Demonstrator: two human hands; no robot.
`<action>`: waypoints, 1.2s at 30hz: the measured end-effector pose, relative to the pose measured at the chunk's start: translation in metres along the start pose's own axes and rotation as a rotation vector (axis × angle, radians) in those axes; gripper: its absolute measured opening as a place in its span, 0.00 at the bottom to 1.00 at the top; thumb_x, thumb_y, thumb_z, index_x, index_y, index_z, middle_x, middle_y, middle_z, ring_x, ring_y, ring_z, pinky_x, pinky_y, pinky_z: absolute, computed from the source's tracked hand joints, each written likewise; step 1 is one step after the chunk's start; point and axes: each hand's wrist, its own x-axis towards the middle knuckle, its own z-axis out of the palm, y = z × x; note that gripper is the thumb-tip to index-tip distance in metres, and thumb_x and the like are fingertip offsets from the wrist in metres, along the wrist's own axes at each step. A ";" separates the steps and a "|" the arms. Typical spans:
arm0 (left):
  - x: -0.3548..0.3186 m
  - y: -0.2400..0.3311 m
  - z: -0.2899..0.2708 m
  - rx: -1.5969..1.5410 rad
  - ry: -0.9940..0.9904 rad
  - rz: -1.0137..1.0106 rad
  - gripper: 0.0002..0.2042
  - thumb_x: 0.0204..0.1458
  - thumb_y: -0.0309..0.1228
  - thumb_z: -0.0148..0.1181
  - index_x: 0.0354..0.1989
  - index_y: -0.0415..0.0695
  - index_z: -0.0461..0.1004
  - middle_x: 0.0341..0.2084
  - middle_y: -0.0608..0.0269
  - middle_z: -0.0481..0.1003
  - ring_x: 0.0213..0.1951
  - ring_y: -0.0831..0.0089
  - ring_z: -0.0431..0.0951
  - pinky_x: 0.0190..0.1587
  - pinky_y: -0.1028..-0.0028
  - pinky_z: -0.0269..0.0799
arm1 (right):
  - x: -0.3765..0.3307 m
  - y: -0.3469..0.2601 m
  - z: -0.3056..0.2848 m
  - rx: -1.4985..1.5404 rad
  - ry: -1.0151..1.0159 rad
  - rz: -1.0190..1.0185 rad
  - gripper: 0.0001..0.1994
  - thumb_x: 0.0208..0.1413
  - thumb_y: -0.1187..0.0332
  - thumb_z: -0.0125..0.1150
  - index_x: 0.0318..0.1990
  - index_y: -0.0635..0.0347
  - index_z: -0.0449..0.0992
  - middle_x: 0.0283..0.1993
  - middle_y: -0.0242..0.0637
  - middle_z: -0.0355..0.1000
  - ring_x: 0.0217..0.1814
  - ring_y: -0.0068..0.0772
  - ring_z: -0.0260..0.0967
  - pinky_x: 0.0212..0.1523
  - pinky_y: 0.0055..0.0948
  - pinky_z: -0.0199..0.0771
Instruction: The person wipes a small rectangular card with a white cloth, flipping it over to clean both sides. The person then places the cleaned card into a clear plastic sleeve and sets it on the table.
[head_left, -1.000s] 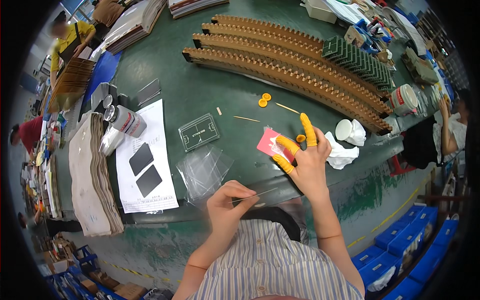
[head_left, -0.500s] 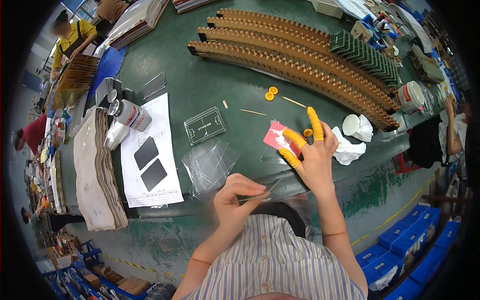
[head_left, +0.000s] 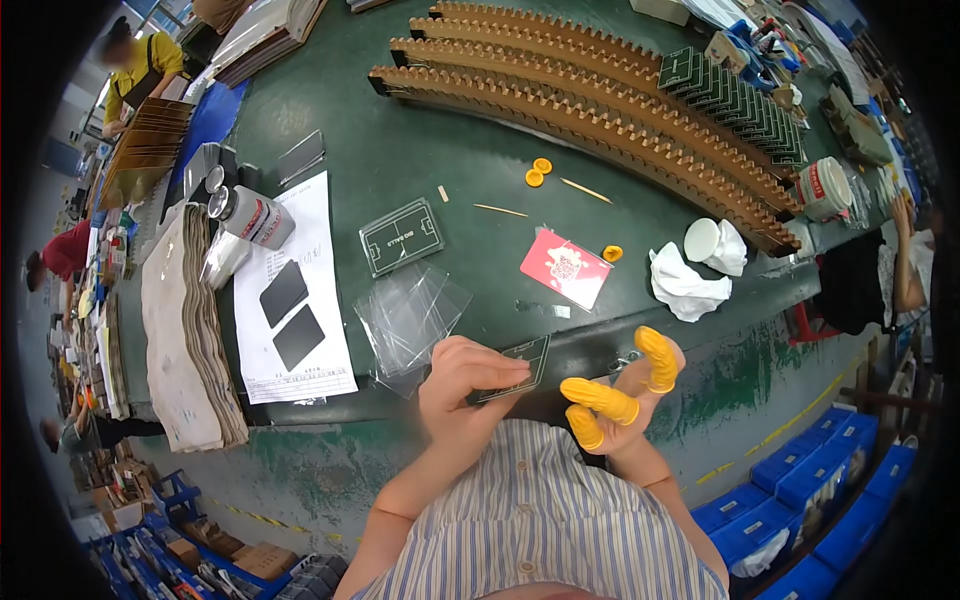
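Note:
Close to my body at the table's front edge, my left hand (head_left: 465, 395) pinches a thin dark green panel with white lines (head_left: 532, 358), tilted so its face partly shows. To its right, my right hand (head_left: 630, 400) is raised with fingers apart and nothing in them; yellow finger cots cover three fingertips. Beyond the hands lies a red card with a white pattern (head_left: 565, 268), and a loose yellow finger cot (head_left: 612, 254) is beside it. A similar green panel (head_left: 402, 238) rests on the table, above a pile of clear plastic sheets (head_left: 412, 315).
Slotted brown racks (head_left: 580, 115) stretch across the back, with several green panels (head_left: 730, 105) at their right. Crumpled white cloth (head_left: 690, 285), a white tub (head_left: 825, 190) and wooden sticks (head_left: 587, 191) lie nearby. On the left are a bottle (head_left: 255, 217), a paper sheet (head_left: 330, 350) and stacked boards (head_left: 190, 330).
My right hand has left the red card and drawn back toward my body. The panel in my left hand has turned from edge-on to show its face.

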 end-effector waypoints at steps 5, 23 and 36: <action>-0.001 0.001 -0.001 -0.010 -0.032 0.008 0.11 0.33 0.17 0.67 0.26 0.44 0.77 0.29 0.67 0.79 0.33 0.73 0.75 0.45 0.71 0.61 | 0.007 -0.006 -0.006 -0.077 -0.094 -0.026 0.11 0.42 0.59 0.65 0.36 0.37 0.80 0.58 0.36 0.56 0.55 0.41 0.49 0.48 0.35 0.55; -0.001 0.005 0.000 0.005 0.004 0.038 0.11 0.31 0.15 0.67 0.23 0.42 0.75 0.26 0.64 0.78 0.31 0.71 0.75 0.44 0.70 0.61 | 0.003 -0.006 0.004 0.010 -0.066 0.006 0.11 0.42 0.60 0.66 0.37 0.35 0.79 0.57 0.37 0.56 0.56 0.42 0.47 0.50 0.36 0.56; -0.006 -0.002 -0.002 -0.093 0.010 -0.014 0.10 0.34 0.16 0.65 0.26 0.43 0.76 0.31 0.64 0.79 0.35 0.71 0.76 0.46 0.69 0.61 | 0.000 -0.005 0.008 0.117 -0.097 0.041 0.17 0.43 0.58 0.67 0.43 0.46 0.78 0.55 0.39 0.57 0.57 0.43 0.45 0.53 0.36 0.52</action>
